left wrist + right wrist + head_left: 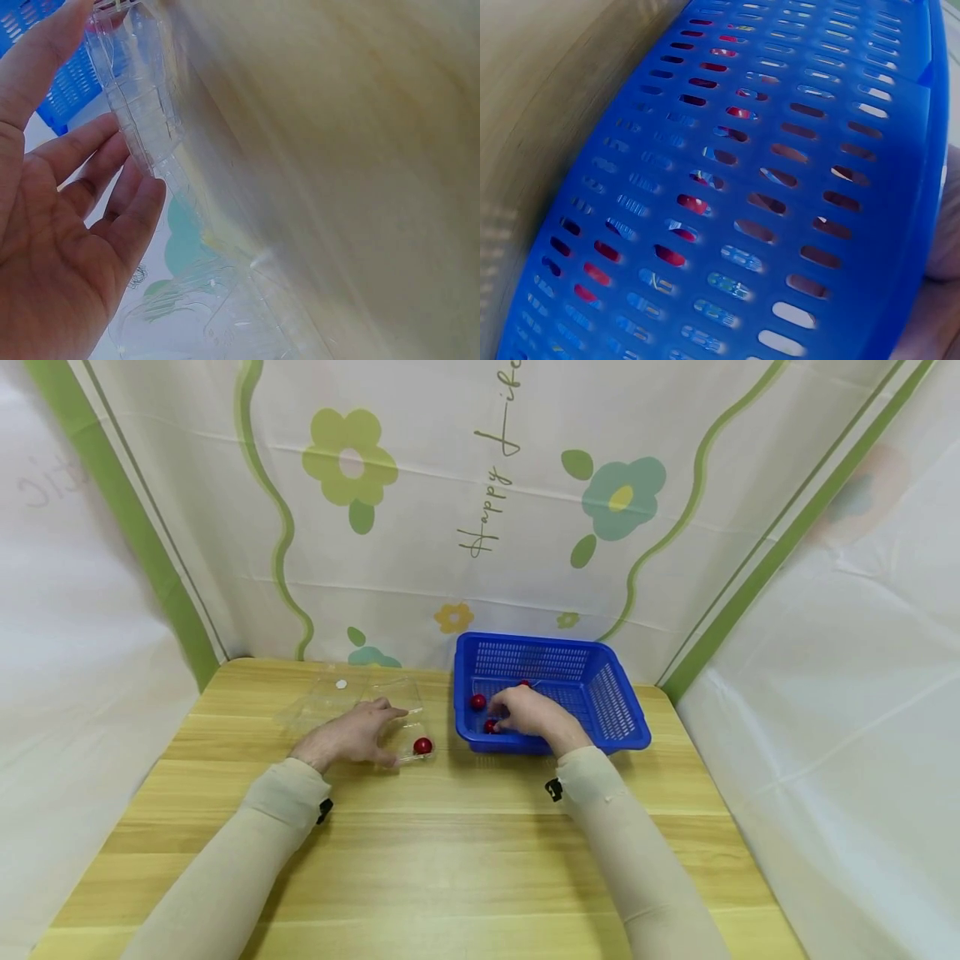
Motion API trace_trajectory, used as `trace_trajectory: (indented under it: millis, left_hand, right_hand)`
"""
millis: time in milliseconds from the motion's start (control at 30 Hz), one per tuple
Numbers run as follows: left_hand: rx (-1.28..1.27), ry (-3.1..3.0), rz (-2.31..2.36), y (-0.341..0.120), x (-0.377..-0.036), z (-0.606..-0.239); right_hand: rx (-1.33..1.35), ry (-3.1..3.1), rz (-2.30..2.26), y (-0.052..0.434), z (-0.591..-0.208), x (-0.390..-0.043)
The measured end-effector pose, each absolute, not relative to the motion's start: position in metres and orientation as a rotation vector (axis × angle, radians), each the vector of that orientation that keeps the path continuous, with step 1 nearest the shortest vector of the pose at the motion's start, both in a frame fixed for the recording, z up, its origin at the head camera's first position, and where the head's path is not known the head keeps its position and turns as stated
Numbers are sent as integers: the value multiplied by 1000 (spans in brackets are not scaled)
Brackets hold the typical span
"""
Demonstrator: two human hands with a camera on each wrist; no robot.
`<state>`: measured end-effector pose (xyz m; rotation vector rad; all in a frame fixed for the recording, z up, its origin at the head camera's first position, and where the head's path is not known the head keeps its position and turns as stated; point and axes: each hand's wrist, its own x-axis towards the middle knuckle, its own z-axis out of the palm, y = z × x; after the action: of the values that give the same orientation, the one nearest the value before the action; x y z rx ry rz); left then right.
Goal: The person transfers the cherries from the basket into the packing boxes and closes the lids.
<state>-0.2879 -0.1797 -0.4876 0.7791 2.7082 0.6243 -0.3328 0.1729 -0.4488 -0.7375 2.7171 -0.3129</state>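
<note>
- Toward the desk's far left, the left hand lies flat, fingers straight, on a clear clamshell box; one red ball sits inside. Light pressure might let it skid.
- Near the far right edge, the right hand curls around a ball in the blue basket; a loose pinch could drop it.

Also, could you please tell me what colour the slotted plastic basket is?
The slotted plastic basket is bright blue, clearest in the head view.
</note>
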Motion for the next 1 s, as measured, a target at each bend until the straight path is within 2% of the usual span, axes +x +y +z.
trace_trajectory:
  millis: [300,533,1000]
  left_hand:
    - [861,2692,680,-188,-295,-498]
    - [773,2693,653,-181,-289,-491]
    - [764,2706,630,-182,-288,-492]
  right_hand:
    - [-774,2697,-320,170,-455,-337]
    - [-780,2687,-298,164,-460,-339]
    - [-769,2706,-252,158,-466,-343]
